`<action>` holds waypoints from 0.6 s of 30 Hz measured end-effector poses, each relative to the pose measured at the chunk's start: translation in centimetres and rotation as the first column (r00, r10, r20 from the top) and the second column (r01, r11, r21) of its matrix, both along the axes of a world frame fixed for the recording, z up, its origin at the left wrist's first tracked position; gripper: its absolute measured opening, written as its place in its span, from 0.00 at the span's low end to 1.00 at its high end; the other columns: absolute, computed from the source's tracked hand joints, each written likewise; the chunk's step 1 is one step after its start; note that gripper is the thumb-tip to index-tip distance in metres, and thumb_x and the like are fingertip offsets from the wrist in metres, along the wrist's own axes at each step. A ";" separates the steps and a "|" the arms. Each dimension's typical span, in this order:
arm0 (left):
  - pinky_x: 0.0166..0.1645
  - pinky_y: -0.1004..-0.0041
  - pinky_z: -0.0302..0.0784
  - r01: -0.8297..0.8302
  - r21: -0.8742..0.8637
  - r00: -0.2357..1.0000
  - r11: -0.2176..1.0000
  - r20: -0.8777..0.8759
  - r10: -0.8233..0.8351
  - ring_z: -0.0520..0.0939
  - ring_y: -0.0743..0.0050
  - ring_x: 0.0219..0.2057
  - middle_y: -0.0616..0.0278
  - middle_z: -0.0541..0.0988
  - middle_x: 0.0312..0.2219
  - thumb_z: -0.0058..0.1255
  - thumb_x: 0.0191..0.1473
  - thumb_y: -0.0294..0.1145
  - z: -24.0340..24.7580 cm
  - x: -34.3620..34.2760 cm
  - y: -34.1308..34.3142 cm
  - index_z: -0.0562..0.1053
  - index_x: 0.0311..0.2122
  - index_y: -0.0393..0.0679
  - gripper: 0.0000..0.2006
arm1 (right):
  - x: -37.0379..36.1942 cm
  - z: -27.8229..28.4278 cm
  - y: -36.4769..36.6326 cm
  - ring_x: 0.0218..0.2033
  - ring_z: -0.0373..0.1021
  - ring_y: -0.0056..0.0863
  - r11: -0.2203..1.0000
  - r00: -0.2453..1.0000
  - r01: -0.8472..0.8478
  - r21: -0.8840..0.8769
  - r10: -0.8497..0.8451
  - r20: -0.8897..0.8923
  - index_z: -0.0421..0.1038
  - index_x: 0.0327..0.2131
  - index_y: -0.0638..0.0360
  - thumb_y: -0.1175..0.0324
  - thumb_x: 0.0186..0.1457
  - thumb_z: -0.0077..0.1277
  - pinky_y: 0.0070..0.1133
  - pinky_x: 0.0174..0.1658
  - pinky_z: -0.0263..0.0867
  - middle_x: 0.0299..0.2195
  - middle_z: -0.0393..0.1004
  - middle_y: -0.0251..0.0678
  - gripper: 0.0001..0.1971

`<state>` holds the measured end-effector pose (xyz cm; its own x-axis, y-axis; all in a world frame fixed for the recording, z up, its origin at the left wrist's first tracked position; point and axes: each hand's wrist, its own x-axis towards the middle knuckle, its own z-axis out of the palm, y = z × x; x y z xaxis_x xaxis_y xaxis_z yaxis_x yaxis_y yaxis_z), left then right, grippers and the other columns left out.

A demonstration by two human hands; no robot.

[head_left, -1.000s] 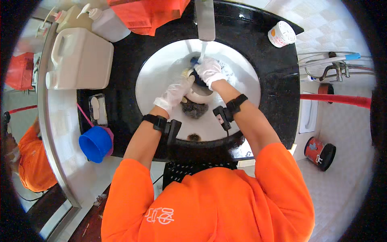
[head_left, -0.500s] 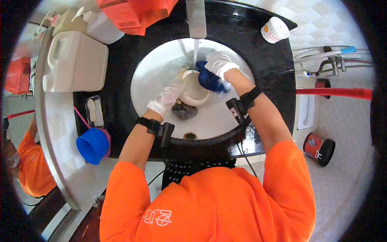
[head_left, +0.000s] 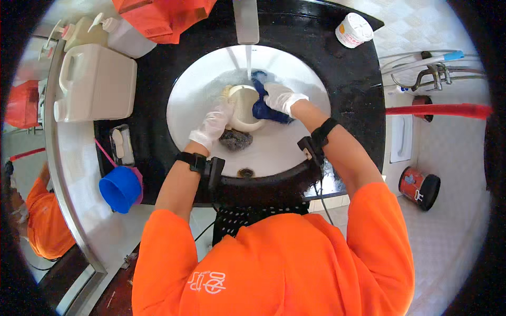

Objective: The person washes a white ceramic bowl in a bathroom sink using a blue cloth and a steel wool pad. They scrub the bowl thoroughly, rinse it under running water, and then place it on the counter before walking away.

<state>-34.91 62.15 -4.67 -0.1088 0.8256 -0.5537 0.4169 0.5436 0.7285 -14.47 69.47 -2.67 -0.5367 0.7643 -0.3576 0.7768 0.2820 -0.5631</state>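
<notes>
In the white sink [head_left: 182, 113], under the running tap [head_left: 246, 23], a cream-white round bowl-like vessel [head_left: 243, 104] lies with its open mouth showing. My left hand [head_left: 216, 121], in a clear plastic glove, is closed on the vessel's left rim. A wet dark blue cloth [head_left: 270, 114] is bunched in my right hand [head_left: 279, 99], also gloved, and presses against the vessel's right side. Part of the cloth trails up into the falling water. Just below the vessel rests a dark grey scouring pad [head_left: 235, 140], near my left wrist.
A black counter [head_left: 358, 95] surrounds the sink. Left of it stand a large white jug [head_left: 97, 84], pump bottles [head_left: 129, 37], a soap dish [head_left: 123, 145] and a blue cup [head_left: 121, 189]. A red bag [head_left: 163, 18] sits behind; a white tub [head_left: 354, 30] stands back right.
My right hand has drawn the cloth nearer me and leftward along the vessel's edge, stretching it out. The vessel has shifted slightly left in my left hand. The whole view has shifted a little.
</notes>
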 end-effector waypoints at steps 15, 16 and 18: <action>0.64 0.59 0.50 0.596 0.269 0.738 0.756 -0.554 -0.384 0.54 0.51 0.63 0.46 0.60 0.59 0.55 0.47 0.43 3.5 0.5 0.3 0.66 0.56 0.49 0.29 | -1.5 9.3 -0.7 0.34 0.74 0.48 1.000 0.939 0.012 0.005 -0.013 0.344 0.75 0.36 0.63 0.58 0.48 0.43 0.35 0.39 0.69 0.35 0.75 0.53 0.19; 0.65 0.56 0.45 0.749 0.119 0.562 0.652 -0.635 -0.530 0.50 0.51 0.64 0.46 0.58 0.60 0.56 0.46 0.43 5.9 1.6 0.4 0.69 0.54 0.49 0.27 | -0.4 7.7 -0.4 0.33 0.74 0.48 0.982 0.957 0.094 0.161 -0.134 0.257 0.75 0.34 0.63 0.58 0.48 0.44 0.35 0.40 0.68 0.33 0.76 0.51 0.18; 0.65 0.47 0.35 0.846 -0.034 0.340 0.531 -0.735 -0.587 0.42 0.46 0.66 0.46 0.55 0.61 0.57 0.45 0.44 5.3 2.8 0.2 0.77 0.45 0.50 0.20 | 0.0 5.6 -0.2 0.39 0.73 0.47 0.986 0.968 0.037 0.164 -0.076 0.241 0.74 0.36 0.62 0.62 0.48 0.44 0.35 0.43 0.68 0.35 0.75 0.51 0.16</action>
